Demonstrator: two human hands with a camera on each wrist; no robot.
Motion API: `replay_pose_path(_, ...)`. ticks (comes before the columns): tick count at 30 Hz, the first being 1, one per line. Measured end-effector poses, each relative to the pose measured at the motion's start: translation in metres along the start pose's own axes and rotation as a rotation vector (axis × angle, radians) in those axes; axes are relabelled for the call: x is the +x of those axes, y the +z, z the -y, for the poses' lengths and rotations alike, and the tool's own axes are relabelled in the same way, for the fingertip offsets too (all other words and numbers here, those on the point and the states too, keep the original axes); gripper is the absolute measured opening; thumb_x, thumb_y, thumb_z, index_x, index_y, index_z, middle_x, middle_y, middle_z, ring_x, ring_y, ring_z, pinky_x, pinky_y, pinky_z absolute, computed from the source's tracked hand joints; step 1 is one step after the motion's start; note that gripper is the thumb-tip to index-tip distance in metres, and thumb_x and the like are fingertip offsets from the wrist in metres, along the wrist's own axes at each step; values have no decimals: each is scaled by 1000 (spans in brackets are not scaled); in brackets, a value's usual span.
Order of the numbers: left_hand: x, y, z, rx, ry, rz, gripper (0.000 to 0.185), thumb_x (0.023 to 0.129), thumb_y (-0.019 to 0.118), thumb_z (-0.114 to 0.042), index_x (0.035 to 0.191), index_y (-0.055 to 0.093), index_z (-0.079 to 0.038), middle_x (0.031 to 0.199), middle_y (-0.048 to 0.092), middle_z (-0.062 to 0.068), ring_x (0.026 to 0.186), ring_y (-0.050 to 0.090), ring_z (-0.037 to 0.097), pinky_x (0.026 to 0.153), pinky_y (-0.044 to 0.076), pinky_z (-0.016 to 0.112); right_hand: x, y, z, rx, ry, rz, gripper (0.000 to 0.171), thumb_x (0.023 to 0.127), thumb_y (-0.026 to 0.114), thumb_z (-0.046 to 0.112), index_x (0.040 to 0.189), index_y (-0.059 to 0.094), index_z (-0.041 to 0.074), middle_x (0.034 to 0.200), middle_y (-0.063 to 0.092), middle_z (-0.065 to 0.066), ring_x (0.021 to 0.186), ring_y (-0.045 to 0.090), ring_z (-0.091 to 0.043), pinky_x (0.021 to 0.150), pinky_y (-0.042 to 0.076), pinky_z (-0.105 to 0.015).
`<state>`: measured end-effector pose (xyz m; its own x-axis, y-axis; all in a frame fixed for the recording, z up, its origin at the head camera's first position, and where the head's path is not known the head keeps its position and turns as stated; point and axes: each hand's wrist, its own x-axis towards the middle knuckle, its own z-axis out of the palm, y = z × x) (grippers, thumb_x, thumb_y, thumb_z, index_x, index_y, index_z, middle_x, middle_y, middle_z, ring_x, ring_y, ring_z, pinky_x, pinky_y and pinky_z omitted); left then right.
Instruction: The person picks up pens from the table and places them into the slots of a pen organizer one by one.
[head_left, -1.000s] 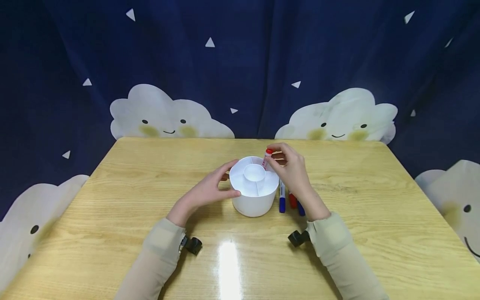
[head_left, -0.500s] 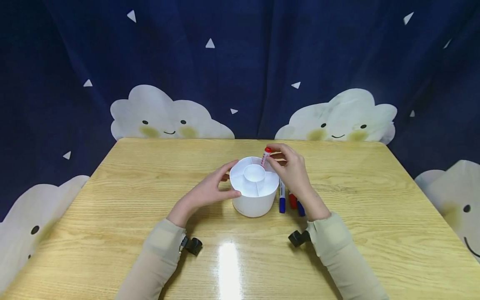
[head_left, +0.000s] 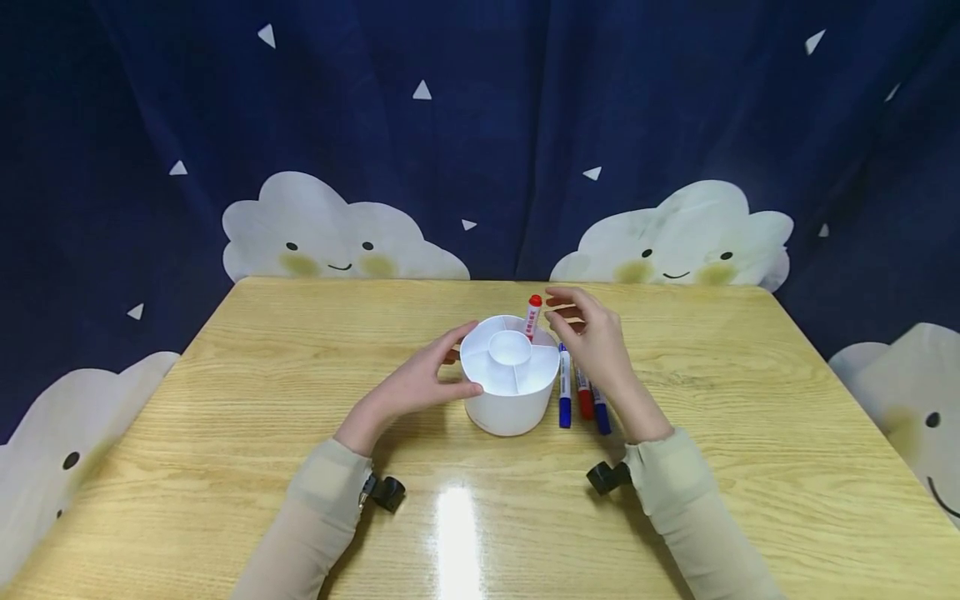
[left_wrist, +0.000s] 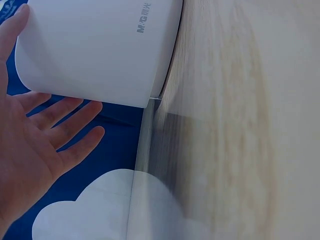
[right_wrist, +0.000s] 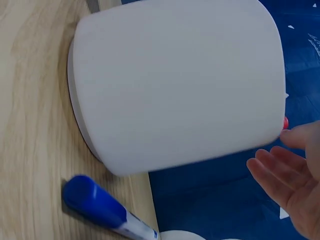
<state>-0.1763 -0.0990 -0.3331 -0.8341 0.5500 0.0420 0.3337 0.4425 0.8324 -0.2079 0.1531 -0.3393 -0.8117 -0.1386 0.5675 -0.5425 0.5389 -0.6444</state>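
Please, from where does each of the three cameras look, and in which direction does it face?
Head: sits on the person's head, facing forward and down at the table; shows both forearms, the left hand on the white holder, the right hand beside the red-capped marker.
Left wrist: looks along the palm at the holder's side; shows straight fingers.
Right wrist: looks at the holder's other side and a blue-capped marker; shows fingertips.
Shared: all three views show the holder and the table.

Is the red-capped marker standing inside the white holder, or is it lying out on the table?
Inside: the red-capped marker stands nearly upright in a rear compartment of the white holder, cap up, with the right hand beside it, not gripping.
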Motion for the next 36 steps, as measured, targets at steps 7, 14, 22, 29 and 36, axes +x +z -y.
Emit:
replay_pose_path(7,0,1,1,0,5,-3,83,80,70,-24,145,21,-12,142,35,8,116,49,27,101,33,51,-1,-12,-8,-58,79,-16,24,87,61,11,110,62,7,103,65,-9,82,64,-20,65,53,-25)
replay_pose_path(14,-1,3,5,-10,3,0,84,80,70,-23,145,20,-10,143,34,8,116,48,26,101,33,50,-3,-20,-21,-155,175,63,24,87,59,10,111,60,5,97,64,-13,82,61,-26,71,53,-38)
replay_pose_path(22,-2,3,4,-14,10,-3,83,80,70,-24,145,21,-11,142,36,8,116,48,28,101,34,50,-4,-24,-32,-237,289,177,30,87,59,10,116,56,5,100,63,-16,86,61,-30,73,51,-41)
replay_pose_path(29,-1,2,4,-6,5,-8,82,80,70,-25,145,21,-13,142,35,8,116,48,27,101,34,50,-5,-25,-42,-278,351,277,35,86,58,12,120,54,3,104,62,-19,88,62,-32,77,50,-43)
replay_pose_path(36,0,2,3,-1,8,-3,82,80,70,-25,145,21,-15,142,35,8,116,47,29,100,34,50,-6,-26,-49,-328,414,375,40,87,57,15,124,50,3,108,59,-22,94,59,-34,77,49,-43)
